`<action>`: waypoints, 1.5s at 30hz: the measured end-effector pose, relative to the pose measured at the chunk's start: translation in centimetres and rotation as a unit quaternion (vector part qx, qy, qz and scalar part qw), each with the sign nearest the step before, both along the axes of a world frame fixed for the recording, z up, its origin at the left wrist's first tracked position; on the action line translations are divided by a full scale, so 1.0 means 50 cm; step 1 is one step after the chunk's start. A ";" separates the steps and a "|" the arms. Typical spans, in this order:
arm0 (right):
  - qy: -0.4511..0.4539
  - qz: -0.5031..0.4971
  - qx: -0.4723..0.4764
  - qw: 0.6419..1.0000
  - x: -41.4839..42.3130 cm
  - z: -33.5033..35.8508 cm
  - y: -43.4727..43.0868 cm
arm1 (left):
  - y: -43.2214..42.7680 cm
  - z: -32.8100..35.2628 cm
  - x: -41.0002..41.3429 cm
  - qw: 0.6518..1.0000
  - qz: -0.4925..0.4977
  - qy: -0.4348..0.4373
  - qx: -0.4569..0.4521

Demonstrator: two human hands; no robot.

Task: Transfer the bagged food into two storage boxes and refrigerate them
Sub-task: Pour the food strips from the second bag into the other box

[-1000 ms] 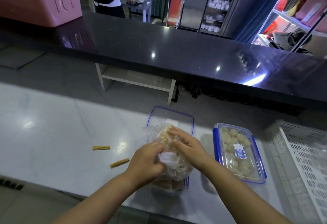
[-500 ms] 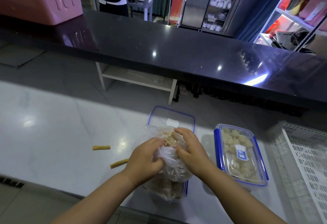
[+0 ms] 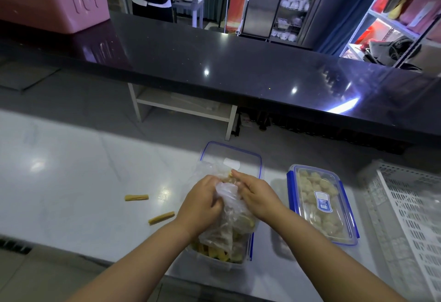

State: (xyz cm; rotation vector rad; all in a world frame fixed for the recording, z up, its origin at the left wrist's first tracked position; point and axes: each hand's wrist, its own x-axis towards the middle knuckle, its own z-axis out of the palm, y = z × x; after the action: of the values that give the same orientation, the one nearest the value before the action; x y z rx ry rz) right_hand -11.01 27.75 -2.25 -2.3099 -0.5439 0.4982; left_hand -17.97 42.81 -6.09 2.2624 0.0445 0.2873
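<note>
Head view, bag (image 3: 230,225) gripped between hands (image 3: 200,203) (image 3: 257,196)

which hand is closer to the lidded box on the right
Right. The right hand grips the plastic bag just left of the lidded box; the left hand grips the bag's farther side.

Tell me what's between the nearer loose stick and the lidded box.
The open box, with the bag gripped by left hand and right hand; head view.

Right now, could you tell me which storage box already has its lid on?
The right-hand box, holding pale lumps; the left box, under the bag, is open.
</note>
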 end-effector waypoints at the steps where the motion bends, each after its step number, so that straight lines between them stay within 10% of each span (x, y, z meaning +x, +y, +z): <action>1: -0.012 -0.013 -0.006 1.000 0.006 0.005 0.000 | -0.002 0.001 0.005 1.000 -0.001 -0.002 0.002; 20: -0.046 -0.145 0.325 0.933 -0.025 0.077 -0.007 | -0.004 0.089 -0.039 0.984 -0.021 -0.173 -0.035; 28: 0.063 -0.113 0.285 0.950 -0.003 0.091 -0.017 | 0.034 0.083 -0.012 0.977 0.054 -0.002 -0.207; 45: 0.216 0.057 0.138 0.965 -0.014 0.057 0.018 | 0.123 0.091 0.017 0.952 0.096 0.011 -0.290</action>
State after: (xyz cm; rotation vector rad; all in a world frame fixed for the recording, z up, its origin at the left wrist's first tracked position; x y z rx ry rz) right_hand -11.70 28.64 0.61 -1.8388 -0.4940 0.8945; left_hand -17.14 48.96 -1.54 1.6761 0.3225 0.3043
